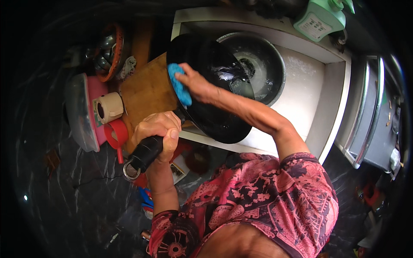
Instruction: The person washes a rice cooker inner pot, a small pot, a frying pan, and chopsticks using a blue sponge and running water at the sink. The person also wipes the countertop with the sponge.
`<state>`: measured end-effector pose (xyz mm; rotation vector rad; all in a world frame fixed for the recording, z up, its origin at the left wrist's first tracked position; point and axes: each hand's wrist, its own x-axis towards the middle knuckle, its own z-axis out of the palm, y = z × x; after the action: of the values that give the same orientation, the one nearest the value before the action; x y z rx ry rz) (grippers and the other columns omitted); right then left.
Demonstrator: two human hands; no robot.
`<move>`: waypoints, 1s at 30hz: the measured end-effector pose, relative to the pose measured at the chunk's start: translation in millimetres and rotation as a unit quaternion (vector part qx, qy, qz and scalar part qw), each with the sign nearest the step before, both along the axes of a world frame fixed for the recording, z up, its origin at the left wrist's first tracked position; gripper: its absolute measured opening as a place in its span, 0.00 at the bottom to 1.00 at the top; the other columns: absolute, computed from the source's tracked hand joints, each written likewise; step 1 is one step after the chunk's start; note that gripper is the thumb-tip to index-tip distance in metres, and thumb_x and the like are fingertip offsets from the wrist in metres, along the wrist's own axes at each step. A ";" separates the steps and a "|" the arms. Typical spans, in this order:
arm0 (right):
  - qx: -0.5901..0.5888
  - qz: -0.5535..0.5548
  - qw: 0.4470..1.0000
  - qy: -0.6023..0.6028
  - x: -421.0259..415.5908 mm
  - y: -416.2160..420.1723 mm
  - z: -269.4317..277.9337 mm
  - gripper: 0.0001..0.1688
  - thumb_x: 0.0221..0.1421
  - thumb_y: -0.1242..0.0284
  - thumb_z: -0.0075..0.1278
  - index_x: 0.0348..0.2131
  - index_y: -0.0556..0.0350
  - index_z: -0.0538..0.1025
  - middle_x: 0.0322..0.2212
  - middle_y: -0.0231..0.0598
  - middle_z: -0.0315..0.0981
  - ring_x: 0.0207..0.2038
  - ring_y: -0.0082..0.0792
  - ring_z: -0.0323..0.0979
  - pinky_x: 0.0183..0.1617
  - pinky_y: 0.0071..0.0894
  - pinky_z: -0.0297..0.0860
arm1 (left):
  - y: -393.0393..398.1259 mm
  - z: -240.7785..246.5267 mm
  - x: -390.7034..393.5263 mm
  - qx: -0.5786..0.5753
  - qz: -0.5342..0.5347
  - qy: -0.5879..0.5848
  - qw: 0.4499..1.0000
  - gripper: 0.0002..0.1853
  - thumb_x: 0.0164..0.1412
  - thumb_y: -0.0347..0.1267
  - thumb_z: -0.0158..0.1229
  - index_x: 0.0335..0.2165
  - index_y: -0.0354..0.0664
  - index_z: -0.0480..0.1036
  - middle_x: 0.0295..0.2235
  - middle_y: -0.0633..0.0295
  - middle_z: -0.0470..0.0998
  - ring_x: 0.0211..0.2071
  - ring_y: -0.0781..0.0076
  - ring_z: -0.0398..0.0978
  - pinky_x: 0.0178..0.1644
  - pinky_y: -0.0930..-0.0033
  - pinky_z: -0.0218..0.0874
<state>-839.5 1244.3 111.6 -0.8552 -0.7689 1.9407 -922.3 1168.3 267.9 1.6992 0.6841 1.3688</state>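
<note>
A large black wok (222, 106) is tilted over a white sink and partly covers a dark round basin (274, 67) with water in it. My left hand (161, 130) grips the wok's black handle (146, 153), which has a metal ring at its end. Against the wok's left rim my right hand (196, 84) presses a blue sponge (179, 85). The wok's surface looks wet, with shiny patches near its far side. My right forearm crosses over the wok and hides part of it.
Left of the sink lie a wooden board (146, 87), a beige mug (110, 107), a red plastic cup (116, 135) and a pink container with a clear lid (82, 113). A green pump bottle (319, 21) stands at the sink's far edge (258, 22). A metal rack (364, 109) is at right.
</note>
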 end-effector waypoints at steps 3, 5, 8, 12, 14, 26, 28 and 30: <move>0.080 0.060 0.989 -0.112 24.5 -69.2 19.3 0.20 0.58 0.64 0.41 0.48 0.52 0.61 0.30 0.35 0.65 0.34 0.25 0.64 0.38 0.27 0.64 | -5.5 -2.0 3.4 -0.006 0.011 0.006 1.000 0.09 0.49 0.23 0.49 0.24 0.41 0.56 0.13 0.62 0.62 0.12 0.77 0.58 0.18 0.72 0.56; 0.179 0.100 0.967 -0.151 44.1 -104.3 -7.5 0.22 0.58 0.62 0.40 0.49 0.52 0.60 0.34 0.41 0.64 0.37 0.32 0.64 0.43 0.31 0.63 | -6.5 -1.0 6.6 -0.013 0.017 0.012 1.000 0.09 0.50 0.23 0.49 0.24 0.41 0.55 0.13 0.62 0.62 0.12 0.77 0.58 0.19 0.72 0.56; 0.306 0.194 0.891 -0.273 85.0 -131.9 -54.7 0.24 0.57 0.59 0.41 0.49 0.49 0.60 0.40 0.45 0.62 0.40 0.44 0.66 0.45 0.35 0.63 | -5.8 -3.0 9.6 -0.023 0.019 0.007 1.000 0.09 0.49 0.22 0.50 0.24 0.41 0.56 0.14 0.62 0.63 0.14 0.76 0.59 0.20 0.71 0.57; 0.321 0.312 0.701 -0.555 146.6 -104.2 -119.2 0.18 0.53 0.62 0.43 0.45 0.39 0.63 0.39 0.50 0.62 0.43 0.52 0.65 0.38 0.46 0.68 | -2.4 -3.9 2.6 -0.031 0.017 -0.030 0.999 0.09 0.49 0.20 0.51 0.25 0.39 0.58 0.16 0.62 0.65 0.16 0.74 0.61 0.22 0.69 0.59; 0.362 0.265 0.627 -0.637 173.2 -73.4 -155.8 0.18 0.52 0.68 0.42 0.45 0.39 0.63 0.39 0.51 0.61 0.42 0.54 0.65 0.36 0.48 0.68 | 0.9 -1.6 5.0 -0.004 0.035 0.002 0.999 0.08 0.50 0.22 0.47 0.25 0.41 0.55 0.13 0.62 0.61 0.12 0.77 0.56 0.20 0.71 0.56; 0.134 0.215 0.654 -0.713 205.2 -42.2 -171.8 0.17 0.50 0.70 0.38 0.41 0.52 0.69 0.39 0.51 0.67 0.41 0.48 0.68 0.41 0.45 0.67 | -2.6 -1.8 3.6 -0.011 0.028 0.014 0.999 0.09 0.51 0.22 0.47 0.25 0.42 0.54 0.14 0.62 0.61 0.13 0.77 0.57 0.21 0.71 0.56; 0.131 0.184 0.746 -0.627 196.3 -59.7 -143.2 0.17 0.47 0.72 0.41 0.39 0.55 0.71 0.34 0.53 0.71 0.36 0.48 0.72 0.41 0.41 0.68 | -2.3 -1.6 4.9 -0.013 0.034 0.002 0.999 0.09 0.51 0.22 0.47 0.25 0.42 0.54 0.14 0.62 0.61 0.13 0.77 0.57 0.21 0.71 0.56; 0.169 0.104 0.840 -0.504 166.0 -87.5 -102.4 0.16 0.46 0.75 0.44 0.38 0.58 0.71 0.29 0.50 0.73 0.32 0.45 0.73 0.39 0.37 0.68 | -4.2 -1.9 5.3 -0.016 0.044 -0.004 0.999 0.09 0.51 0.22 0.47 0.25 0.42 0.54 0.14 0.62 0.60 0.13 0.77 0.56 0.21 0.71 0.56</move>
<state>-673.5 1156.8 9.3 -1.6248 -1.8111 1.3351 -917.0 1164.1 266.0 1.6536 0.7814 1.4173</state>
